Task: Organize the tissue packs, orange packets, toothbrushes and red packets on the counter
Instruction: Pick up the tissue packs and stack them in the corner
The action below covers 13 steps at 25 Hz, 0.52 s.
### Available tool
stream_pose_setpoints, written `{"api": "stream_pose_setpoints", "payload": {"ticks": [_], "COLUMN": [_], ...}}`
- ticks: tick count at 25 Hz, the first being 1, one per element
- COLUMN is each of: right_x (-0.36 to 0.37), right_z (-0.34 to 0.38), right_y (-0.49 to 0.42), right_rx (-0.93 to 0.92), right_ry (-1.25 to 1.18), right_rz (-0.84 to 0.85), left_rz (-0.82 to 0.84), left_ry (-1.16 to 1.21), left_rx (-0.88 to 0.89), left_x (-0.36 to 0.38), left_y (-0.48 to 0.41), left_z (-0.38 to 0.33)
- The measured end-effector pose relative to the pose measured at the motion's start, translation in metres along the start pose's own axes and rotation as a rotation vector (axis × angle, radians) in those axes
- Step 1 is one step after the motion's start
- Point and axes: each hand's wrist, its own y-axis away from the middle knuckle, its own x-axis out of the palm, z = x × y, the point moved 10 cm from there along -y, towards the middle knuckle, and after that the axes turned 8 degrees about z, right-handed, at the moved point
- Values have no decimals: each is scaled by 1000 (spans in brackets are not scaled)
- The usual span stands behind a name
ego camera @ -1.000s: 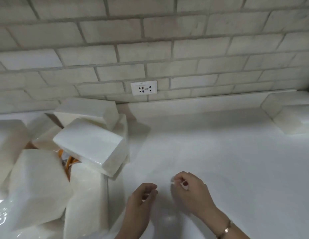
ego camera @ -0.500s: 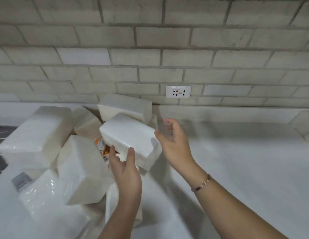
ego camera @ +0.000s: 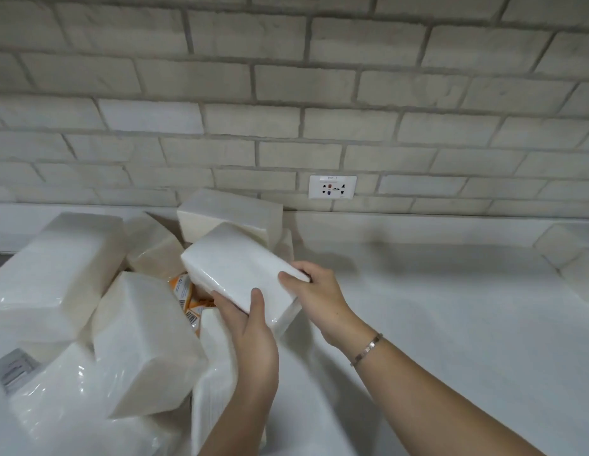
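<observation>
Both hands hold 1 tissue pack (ego camera: 240,268) on top of the messy pile (ego camera: 138,340) at the left of the counter (ego camera: 434,324). The left hand (ego camera: 250,330) grips its near edge, thumb on top. The right hand (ego camera: 316,297) grips its right end. The pack looks light and squashy. Its shiny wrap may be slippery, so holding 2 sides is best, but not too tight. Some orange packets (ego camera: 188,291) peek out under it. 2 more packs (ego camera: 569,255) sit far off at the right.
</observation>
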Motion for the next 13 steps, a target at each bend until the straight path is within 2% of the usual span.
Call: {"api": "stream_pose_setpoints", "payload": {"ticks": [4,7,10,13], "right_x": [-34,-78,-118,-155], "right_z": [9,2,-19,-38], "right_y": [35,52,66,88], "right_rx": [-162,-210,-140,-95], "right_ry": [-162,-366,-557,-566], "right_rz": [-41,-128,-162,-202], "left_rz": [89,375,617,773], "left_ry": [11,-13,-105,-161], "left_rx": [148,214,121,11], "left_x": [25,68,118,163], "left_y": [22,33,43,53], "left_z": [-20,-14,14,40]}}
